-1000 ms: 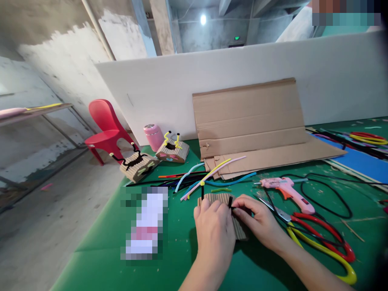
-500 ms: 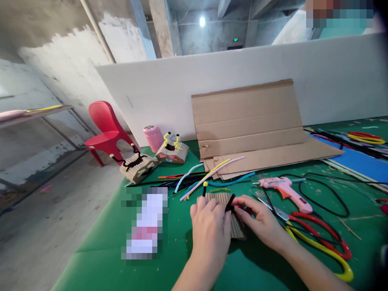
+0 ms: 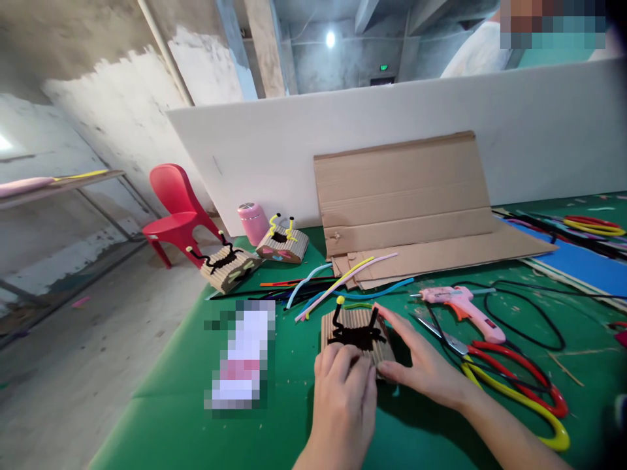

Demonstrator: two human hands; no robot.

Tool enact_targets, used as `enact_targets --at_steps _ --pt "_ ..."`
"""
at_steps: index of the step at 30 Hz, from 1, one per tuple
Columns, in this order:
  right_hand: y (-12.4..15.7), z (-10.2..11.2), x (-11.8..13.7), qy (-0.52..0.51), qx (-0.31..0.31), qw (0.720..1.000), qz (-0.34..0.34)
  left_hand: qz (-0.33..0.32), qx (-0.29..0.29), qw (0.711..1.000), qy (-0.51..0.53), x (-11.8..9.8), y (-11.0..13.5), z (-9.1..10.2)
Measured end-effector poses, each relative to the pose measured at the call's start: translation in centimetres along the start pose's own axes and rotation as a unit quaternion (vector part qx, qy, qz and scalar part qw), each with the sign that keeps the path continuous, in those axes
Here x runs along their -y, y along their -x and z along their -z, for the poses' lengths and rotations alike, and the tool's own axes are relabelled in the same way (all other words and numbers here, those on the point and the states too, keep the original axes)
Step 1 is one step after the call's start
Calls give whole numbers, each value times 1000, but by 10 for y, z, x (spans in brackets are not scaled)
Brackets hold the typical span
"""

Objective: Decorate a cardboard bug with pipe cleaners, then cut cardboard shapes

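A small corrugated cardboard craft (image 3: 357, 319) sits on the green table in front of me. A black pipe cleaner (image 3: 336, 320) edges its dark opening and stands up as two stalks. The left stalk carries a yellow ball (image 3: 340, 300); the right one has a bare black tip. My left hand (image 3: 345, 385) is closed over the craft's front edge, fingers curled and partly hiding it. My right hand (image 3: 421, 359) grips its right side, thumb at the front and index finger by the right stalk.
Scissors (image 3: 509, 375) and a pink glue gun (image 3: 463, 303) lie to the right. Loose pipe cleaners (image 3: 337, 287) and cardboard sheets (image 3: 401, 196) are behind. Two similar crafts, one with black stalks (image 3: 228, 271) and one with yellow stalks (image 3: 289, 247), stand back left near a pink cylinder (image 3: 253, 225).
My left hand has moved down to the craft's front, uncovering its opening and black trim. My right fingers have left the right stalk's base and spread along the side.
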State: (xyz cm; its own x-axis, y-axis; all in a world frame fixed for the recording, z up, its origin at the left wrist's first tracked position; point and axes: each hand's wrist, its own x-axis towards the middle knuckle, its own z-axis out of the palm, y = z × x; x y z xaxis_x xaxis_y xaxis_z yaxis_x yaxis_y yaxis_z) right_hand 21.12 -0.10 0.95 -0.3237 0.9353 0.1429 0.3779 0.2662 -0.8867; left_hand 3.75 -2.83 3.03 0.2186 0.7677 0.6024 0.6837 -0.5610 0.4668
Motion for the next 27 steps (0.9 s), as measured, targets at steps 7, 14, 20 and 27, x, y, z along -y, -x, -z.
enact_targets --at_steps 7,14,20,27 --pt "1 1 -2 4 -4 1000 8 -25 -37 999 -9 1 2 0" --pt "-8 6 14 -32 -125 991 23 2 -69 995 -70 0 -19 3" --pt "-20 7 41 -21 -103 992 69 54 -19 990 -125 -7 -36 -2" --pt "-31 0 40 -2 -118 991 68 93 56 986 -124 -8 -40 -6"
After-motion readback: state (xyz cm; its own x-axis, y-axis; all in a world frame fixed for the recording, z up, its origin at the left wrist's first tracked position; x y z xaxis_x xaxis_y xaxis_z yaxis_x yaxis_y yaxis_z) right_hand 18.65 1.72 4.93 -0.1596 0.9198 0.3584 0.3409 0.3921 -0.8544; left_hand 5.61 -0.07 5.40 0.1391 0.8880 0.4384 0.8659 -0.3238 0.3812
